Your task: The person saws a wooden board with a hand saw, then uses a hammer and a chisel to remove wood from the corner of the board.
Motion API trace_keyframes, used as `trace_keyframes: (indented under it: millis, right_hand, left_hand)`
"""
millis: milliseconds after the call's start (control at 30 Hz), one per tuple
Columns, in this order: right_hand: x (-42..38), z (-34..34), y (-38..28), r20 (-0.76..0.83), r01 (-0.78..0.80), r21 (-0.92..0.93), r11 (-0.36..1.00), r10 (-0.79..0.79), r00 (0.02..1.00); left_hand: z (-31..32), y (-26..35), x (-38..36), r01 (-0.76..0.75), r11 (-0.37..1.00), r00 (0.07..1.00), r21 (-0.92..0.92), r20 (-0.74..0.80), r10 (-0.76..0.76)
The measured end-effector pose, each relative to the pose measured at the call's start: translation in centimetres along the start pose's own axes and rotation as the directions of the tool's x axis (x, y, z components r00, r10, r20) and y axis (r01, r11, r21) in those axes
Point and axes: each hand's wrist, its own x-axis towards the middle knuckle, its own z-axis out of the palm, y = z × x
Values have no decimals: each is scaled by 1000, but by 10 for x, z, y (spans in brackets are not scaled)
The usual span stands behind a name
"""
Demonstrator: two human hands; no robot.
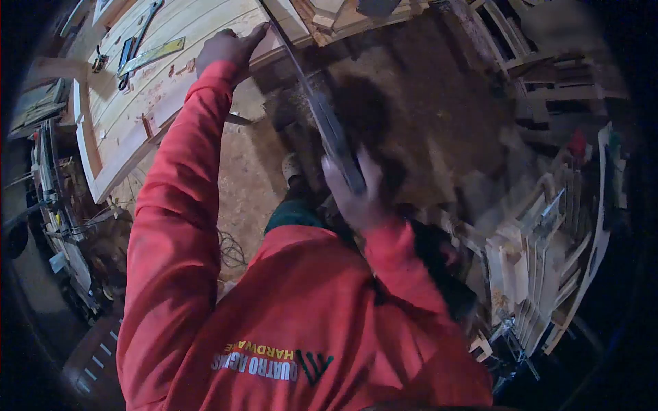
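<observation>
My right hand (356,188), blurred by motion, is closed around the handle end of a hand saw (322,113). The saw appears nearly edge-on, its long narrow blade running up past the edge of a pale wooden panel (123,147). My left hand (223,53) rests on that panel near its edge, thumb stretched out to the blade's side. Its other fingers are partly hidden. Left of this hand, a yellowish flat measuring tool (154,57) lies on the panel across a long dark tool (142,38). Wood shavings are scattered there.
Wood offcuts (329,12) lie at the top, right of the blade. Timber pieces (531,264) stand stacked at right, with more wood (504,31) at upper right. Piled material (58,188) is at far left. A cord (233,250) lies on the dusty floor (240,175).
</observation>
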Motion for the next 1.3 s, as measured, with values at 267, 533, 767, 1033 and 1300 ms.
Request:
trace_keyframes:
  millis: [267, 533, 767, 1033, 1300]
  right_hand:
    - [-67, -24, 23, -16, 72, -196, 978, -76, 997]
    - [33, 9, -8, -96, 156, -65, 986, -162, 982]
    - [-100, -57, -20, 155, 11, -335, 942, 43, 987]
    - [85, 30, -12, -9, 42, -43, 998, -43, 999]
    - [-128, -47, -8, 13, -18, -276, 961, 22, 1000]
  left_hand:
    - [-10, 6, -2, 51, 998, 999, -41, 22, -50]
    - [-13, 6, -6, 34, 999, 997, -17, 64, -33]
    - [-5, 3, -1, 56, 997, 998, -54, 10, -55]
    - [-1, -6, -6, -27, 994, 986, -103, -167, 9]
    - [0, 0, -10, 6, 991, 988, -134, -154, -27]
